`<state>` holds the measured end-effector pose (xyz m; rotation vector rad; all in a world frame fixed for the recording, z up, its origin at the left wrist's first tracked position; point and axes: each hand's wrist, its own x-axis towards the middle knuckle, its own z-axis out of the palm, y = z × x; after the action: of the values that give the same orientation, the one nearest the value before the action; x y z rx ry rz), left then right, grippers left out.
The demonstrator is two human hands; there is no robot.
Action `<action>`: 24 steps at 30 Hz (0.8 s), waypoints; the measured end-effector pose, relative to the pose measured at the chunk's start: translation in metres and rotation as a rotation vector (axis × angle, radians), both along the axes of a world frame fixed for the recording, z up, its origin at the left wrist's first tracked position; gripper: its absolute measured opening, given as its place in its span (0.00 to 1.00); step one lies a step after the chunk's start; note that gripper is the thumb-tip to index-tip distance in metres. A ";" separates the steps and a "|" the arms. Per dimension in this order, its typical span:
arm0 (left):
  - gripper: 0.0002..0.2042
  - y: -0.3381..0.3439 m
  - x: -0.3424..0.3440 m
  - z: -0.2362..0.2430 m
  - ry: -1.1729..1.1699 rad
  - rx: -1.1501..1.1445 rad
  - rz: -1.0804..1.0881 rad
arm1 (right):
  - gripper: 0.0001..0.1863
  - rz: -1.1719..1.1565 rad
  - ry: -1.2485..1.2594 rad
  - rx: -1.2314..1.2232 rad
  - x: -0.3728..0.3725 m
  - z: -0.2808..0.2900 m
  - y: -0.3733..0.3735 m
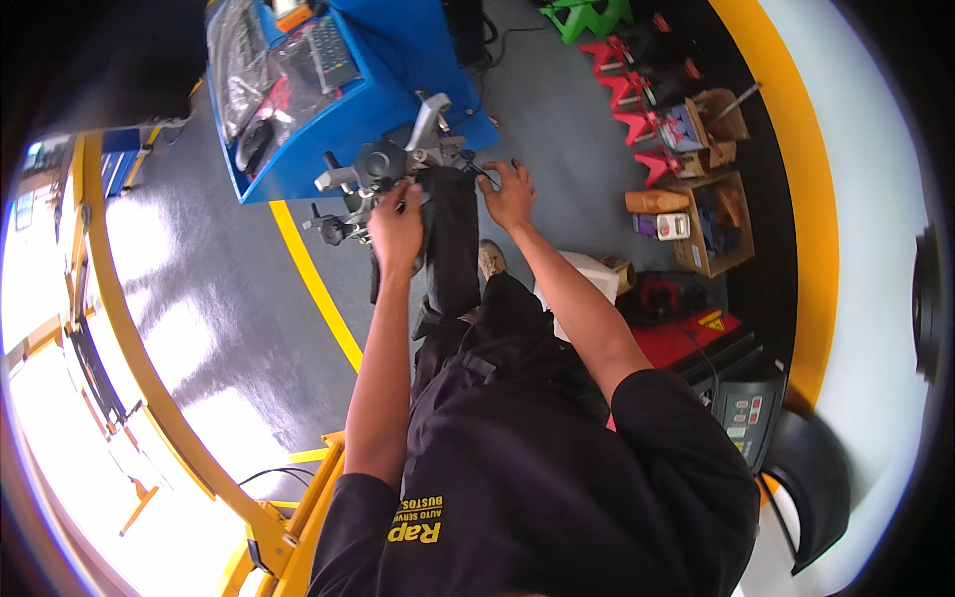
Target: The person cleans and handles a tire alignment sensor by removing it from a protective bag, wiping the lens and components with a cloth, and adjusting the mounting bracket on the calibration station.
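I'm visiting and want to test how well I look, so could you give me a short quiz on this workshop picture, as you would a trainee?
1. Multiple choice: the keyboard lies in a cabinet that is (a) red, (b) blue, (c) white.

2. Fill in: beyond the row of red stands, at the picture's top edge, is another stand, coloured ____.

3. True or false: the left hand is nearer the large black knob than the right hand is.

Key: 1. b. 2. green. 3. True.
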<state>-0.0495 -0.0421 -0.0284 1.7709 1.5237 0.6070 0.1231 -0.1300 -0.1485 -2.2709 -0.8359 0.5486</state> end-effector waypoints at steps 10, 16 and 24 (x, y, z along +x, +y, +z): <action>0.20 -0.131 -0.228 -0.086 -0.462 -0.764 0.548 | 0.23 -0.128 0.452 -1.028 0.018 -0.147 -0.311; 0.25 -0.244 -0.265 -0.166 -0.557 -1.365 0.517 | 0.20 0.070 0.570 -0.942 -0.069 -0.177 -0.391; 0.25 -0.351 -0.270 -0.156 -0.277 -1.354 0.212 | 0.23 0.008 0.301 -1.048 -0.156 -0.251 -0.419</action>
<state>-0.3200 -0.3929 -0.1839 0.4707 1.3528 -0.1434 -0.0332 -0.5494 -0.3998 -2.9440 -0.4227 1.5657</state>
